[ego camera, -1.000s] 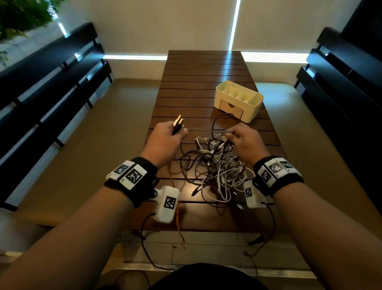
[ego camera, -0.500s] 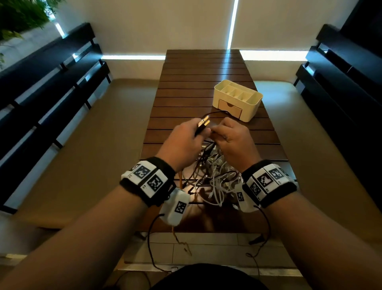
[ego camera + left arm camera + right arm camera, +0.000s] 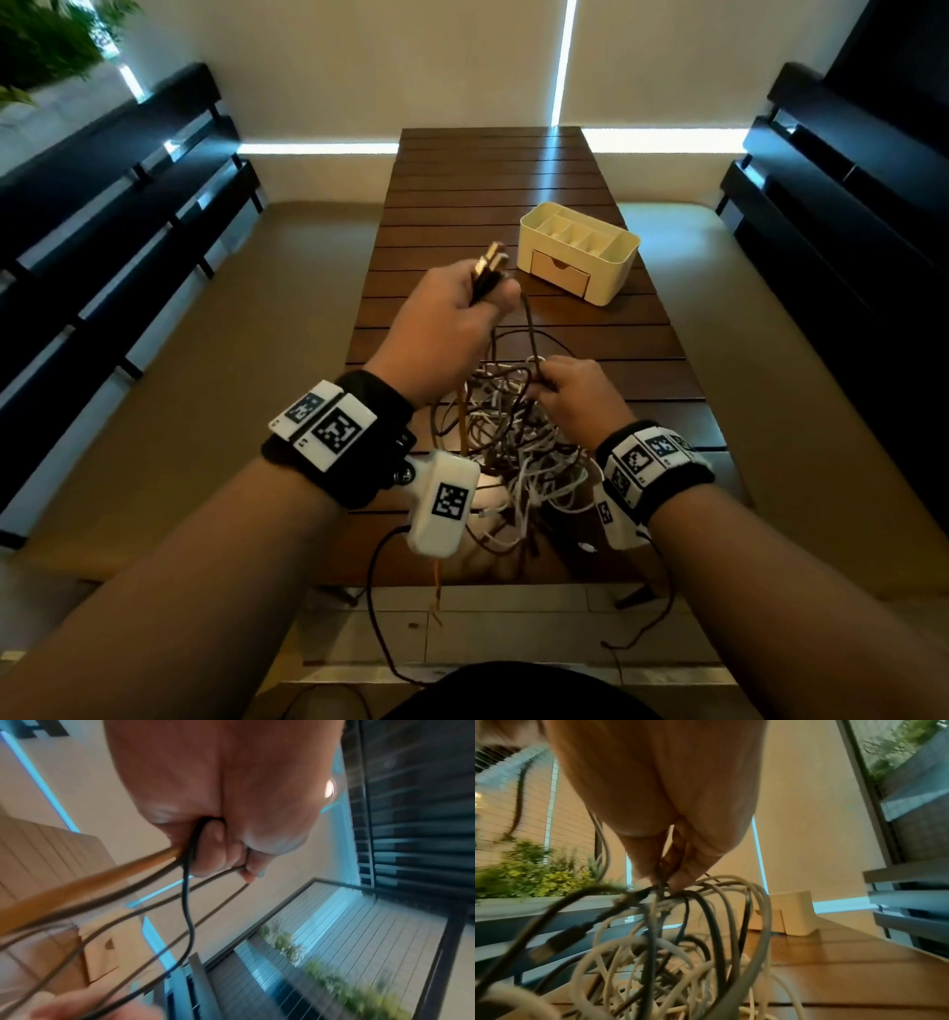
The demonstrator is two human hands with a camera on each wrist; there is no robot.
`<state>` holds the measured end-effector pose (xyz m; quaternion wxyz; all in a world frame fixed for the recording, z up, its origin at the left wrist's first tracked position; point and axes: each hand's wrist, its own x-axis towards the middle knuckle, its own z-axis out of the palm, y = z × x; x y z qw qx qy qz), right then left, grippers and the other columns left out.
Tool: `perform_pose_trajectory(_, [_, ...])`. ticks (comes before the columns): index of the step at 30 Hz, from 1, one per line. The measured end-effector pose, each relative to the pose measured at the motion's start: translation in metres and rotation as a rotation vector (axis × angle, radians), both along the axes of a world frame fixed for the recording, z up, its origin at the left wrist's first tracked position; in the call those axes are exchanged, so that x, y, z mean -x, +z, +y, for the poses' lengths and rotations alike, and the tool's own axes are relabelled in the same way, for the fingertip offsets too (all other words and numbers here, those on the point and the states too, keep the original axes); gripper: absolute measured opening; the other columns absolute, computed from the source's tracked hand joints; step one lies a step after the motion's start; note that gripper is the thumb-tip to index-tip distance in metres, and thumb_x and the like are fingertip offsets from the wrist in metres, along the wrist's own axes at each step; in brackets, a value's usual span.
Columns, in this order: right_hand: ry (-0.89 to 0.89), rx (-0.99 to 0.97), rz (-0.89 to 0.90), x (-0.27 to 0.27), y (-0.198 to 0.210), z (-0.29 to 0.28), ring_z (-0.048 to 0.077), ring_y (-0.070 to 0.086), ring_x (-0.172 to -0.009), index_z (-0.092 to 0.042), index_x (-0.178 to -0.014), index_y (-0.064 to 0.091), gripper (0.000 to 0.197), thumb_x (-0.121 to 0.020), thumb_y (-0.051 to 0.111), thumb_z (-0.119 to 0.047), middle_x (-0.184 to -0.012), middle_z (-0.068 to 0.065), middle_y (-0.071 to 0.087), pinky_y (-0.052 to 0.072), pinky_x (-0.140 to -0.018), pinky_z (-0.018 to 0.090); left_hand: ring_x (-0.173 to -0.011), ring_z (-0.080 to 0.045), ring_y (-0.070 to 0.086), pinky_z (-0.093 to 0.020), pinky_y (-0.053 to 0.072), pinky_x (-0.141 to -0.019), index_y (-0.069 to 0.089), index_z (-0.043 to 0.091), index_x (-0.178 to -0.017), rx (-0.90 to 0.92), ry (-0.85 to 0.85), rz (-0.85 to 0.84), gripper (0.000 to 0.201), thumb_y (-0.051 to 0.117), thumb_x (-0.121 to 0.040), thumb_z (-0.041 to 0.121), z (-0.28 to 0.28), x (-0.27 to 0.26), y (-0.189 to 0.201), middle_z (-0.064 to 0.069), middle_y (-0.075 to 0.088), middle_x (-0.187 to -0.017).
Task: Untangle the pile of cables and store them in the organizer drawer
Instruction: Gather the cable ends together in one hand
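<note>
Two hands in the cables. Left hand raised above the surface, fingers clenched round a bundle of dark cords plus one flat orange one; metal plug ends stick out past the knuckles. Right hand low at the far edge of the cable pile, fingertips pinching a thin dark cable that runs up to the left fist. Pile: round-section black, brown and white cords, heavily looped, resting on dark slatted wood. Cream plastic organizer sits beyond, apart from the pile; open-top compartments, tan drawer front closed.
</note>
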<state>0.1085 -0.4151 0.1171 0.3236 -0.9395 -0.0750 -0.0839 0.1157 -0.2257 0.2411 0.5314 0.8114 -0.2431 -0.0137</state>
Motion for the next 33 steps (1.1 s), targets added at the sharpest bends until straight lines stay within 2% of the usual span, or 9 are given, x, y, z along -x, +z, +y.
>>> perform_pose_trajectory(2, [-0.065,-0.063,0.040,-0.002,0.002,-0.005,0.019,0.065,-0.087,-0.006,-0.094,0.072,0.009,-0.093,0.066,-0.012,-0.093,0.001,0.069,0.054,-0.080,0.036,-0.052,-0.010,0.040,-0.035,0.037,-0.054,0.059,0.019,-0.085,0.032,0.024,0.005,0.021,0.054,-0.101,0.032,0.007,-0.004,0.007,0.013,0.046,-0.057])
perform_pose_trajectory(5, [-0.137,-0.244,-0.025,-0.002,0.017,-0.008,0.004,0.065,-0.084,-0.015,-0.099,0.074,0.010,-0.095,0.065,-0.016,-0.092,-0.004,0.071,0.052,-0.077,0.022,-0.055,-0.009,0.041,-0.017,0.034,-0.052,0.062,0.010,-0.089,-0.180,0.125,-0.012,0.023,0.055,-0.102,0.027,0.021,-0.012,0.000,0.007,0.047,-0.064])
perform_pose_trajectory(10, [-0.208,-0.544,-0.216,-0.004,0.046,-0.005,-0.013,0.057,-0.091,-0.022,-0.106,0.073,0.017,-0.096,0.063,-0.013,-0.098,-0.012,0.065,0.047,-0.083,0.010,-0.052,-0.014,0.036,-0.029,0.029,-0.054,0.052,0.016,-0.072,-0.382,0.250,0.183,0.031,0.055,-0.102,0.023,0.035,-0.011,-0.028,0.003,0.042,-0.061])
perform_pose_trajectory(14, [-0.152,-0.469,-0.235,-0.010,0.050,0.006,-0.016,0.050,-0.095,-0.013,-0.117,0.072,0.023,-0.098,0.060,-0.010,-0.103,0.002,0.054,0.043,-0.086,0.006,-0.058,-0.011,0.042,-0.027,0.034,-0.056,0.054,0.024,-0.078,-0.203,0.278,0.028,0.026,0.051,-0.104,0.025,0.025,-0.006,-0.022,0.005,0.048,-0.067])
perform_pose_trajectory(17, [-0.100,-0.384,-0.273,-0.011,0.053,0.019,-0.014,0.049,-0.088,-0.010,-0.120,0.071,0.025,-0.097,0.060,-0.009,-0.095,-0.003,0.048,0.041,-0.079,0.005,-0.057,-0.003,0.044,-0.014,0.036,-0.052,0.061,0.022,-0.091,-0.175,0.201,-0.051,0.016,0.052,-0.104,0.026,0.008,-0.001,-0.016,0.006,0.053,-0.071])
perform_pose_trajectory(21, [-0.097,-0.337,-0.279,-0.011,0.063,0.029,-0.013,0.047,-0.087,-0.009,-0.123,0.068,0.027,-0.098,0.056,-0.007,-0.097,-0.002,0.048,0.039,-0.076,0.003,-0.055,-0.003,0.044,-0.016,0.034,-0.052,0.052,0.028,-0.077,-0.290,0.048,0.021,0.027,0.053,-0.103,0.022,-0.010,0.002,-0.017,0.007,0.050,-0.068])
perform_pose_trajectory(27, [-0.077,-0.373,-0.143,0.004,0.050,0.020,0.015,0.058,-0.089,-0.019,-0.112,0.066,0.016,-0.100,0.057,-0.017,-0.100,0.002,0.058,0.052,-0.079,0.031,-0.053,0.001,0.044,-0.012,0.034,-0.049,0.050,0.030,-0.079,-0.226,0.084,-0.088,0.026,0.052,-0.103,0.021,-0.009,0.002,-0.006,0.008,0.050,-0.068])
perform_pose_trajectory(30, [-0.112,-0.399,0.077,0.013,0.035,0.018,0.018,0.063,-0.087,-0.022,-0.102,0.065,0.011,-0.101,0.054,-0.027,-0.094,0.000,0.065,0.057,-0.082,0.045,-0.051,0.004,0.042,-0.010,0.035,-0.051,0.050,0.027,-0.078,-0.074,0.162,-0.137,0.026,0.053,-0.103,0.020,-0.001,-0.003,0.004,0.009,0.046,-0.066])
perform_pose_trajectory(33, [-0.184,-0.479,-0.025,0.011,0.031,0.016,0.020,0.066,-0.085,-0.018,-0.099,0.069,0.018,-0.101,0.054,-0.029,-0.091,0.003,0.068,0.056,-0.080,0.050,-0.051,0.001,0.042,-0.013,0.035,-0.051,0.054,0.025,-0.079,-0.133,0.167,-0.036,0.024,0.054,-0.103,0.020,0.006,-0.006,-0.001,0.008,0.047,-0.066])
